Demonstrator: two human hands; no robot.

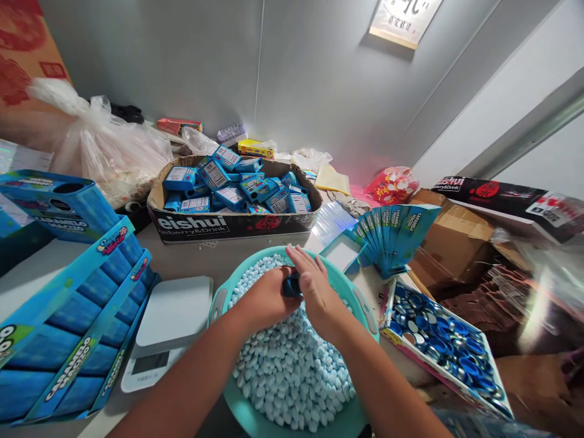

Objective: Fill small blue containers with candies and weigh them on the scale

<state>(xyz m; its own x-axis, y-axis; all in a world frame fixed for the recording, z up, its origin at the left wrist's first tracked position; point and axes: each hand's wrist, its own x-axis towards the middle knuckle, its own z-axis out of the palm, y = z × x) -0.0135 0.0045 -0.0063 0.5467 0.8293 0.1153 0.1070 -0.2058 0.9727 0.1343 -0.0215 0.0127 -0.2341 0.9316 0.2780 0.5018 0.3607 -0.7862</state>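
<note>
Over a turquoise basin (223,392) filled with pale blue and white candies (292,371), both of my hands meet. My left hand (269,295) is closed around a small dark-blue container (291,285); only its dark end shows, and the rest is hidden by the fingers. My right hand (314,286) is beside it, with straight fingers and the palm turned toward the container. Whether the right palm touches it is hard to see.
A black carton (237,226) of blue candy packs stands behind the basin. To the left are a white scale (173,313) and blue display boxes (73,340). On the right, a tray of blue-rimmed lids (438,334) sits near fanned blue cartons (392,234).
</note>
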